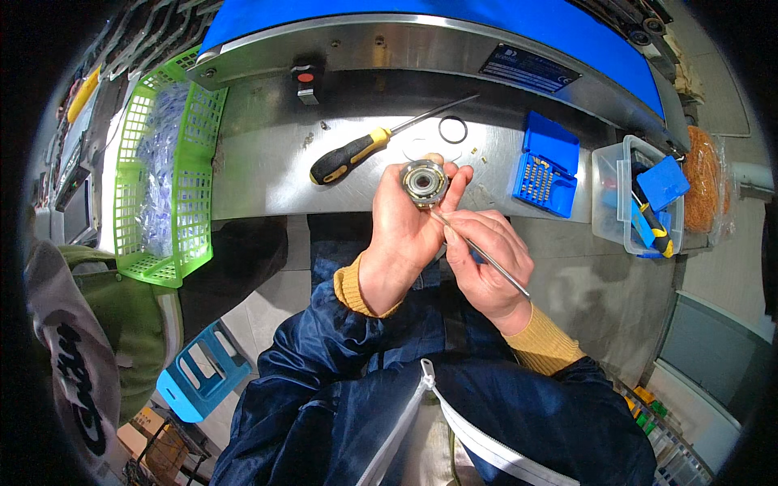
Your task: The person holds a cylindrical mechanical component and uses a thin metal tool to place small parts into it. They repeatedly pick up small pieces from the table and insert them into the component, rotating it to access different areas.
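My left hand (403,233) holds a round metal bearing (425,182) upright between thumb and fingertips, just above the edge of the steel bench (259,162). My right hand (485,267) grips a thin metal pick (478,253), its tip touching the lower edge of the bearing. A screwdriver with a yellow and black handle (350,154) lies on the bench to the left of the bearing. A black rubber ring (453,129) lies on the bench just behind it.
A green plastic basket (166,186) with clear bags stands at the left. An open blue bit case (546,166) and a clear tub of tools (640,198) sit at the right. A blue machine housing (438,16) spans the back. Another person's sleeve (61,324) is at far left.
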Tool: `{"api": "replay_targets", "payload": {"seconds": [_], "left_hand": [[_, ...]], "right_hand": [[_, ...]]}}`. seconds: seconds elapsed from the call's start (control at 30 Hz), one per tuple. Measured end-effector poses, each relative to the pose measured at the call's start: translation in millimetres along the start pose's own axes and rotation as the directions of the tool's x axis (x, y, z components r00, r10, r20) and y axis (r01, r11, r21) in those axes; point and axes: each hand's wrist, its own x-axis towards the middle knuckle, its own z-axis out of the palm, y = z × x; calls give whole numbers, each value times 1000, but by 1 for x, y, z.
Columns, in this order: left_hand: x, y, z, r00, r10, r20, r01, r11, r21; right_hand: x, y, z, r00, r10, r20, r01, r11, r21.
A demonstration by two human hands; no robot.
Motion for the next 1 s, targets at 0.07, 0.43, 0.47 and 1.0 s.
{"api": "replay_targets", "payload": {"seconds": [0.07, 0.43, 0.47, 1.0], "left_hand": [[0, 0, 1, 1000, -3, -20, 3, 1000, 1], [1, 1, 0, 1000, -8, -17, 8, 1000, 11], [1, 1, -1, 1000, -8, -9, 8, 1000, 8], [-9, 30, -5, 998, 43, -43, -45, 998, -53]], "right_hand": [[0, 1, 0, 1000, 2, 1, -2, 1000, 3], [1, -1, -2, 1000, 24, 11, -24, 1000, 9], [1, -2, -2, 999, 32, 13, -32, 999, 17], [-1, 62, -28, 889, 426, -169, -450, 879, -155]]}}
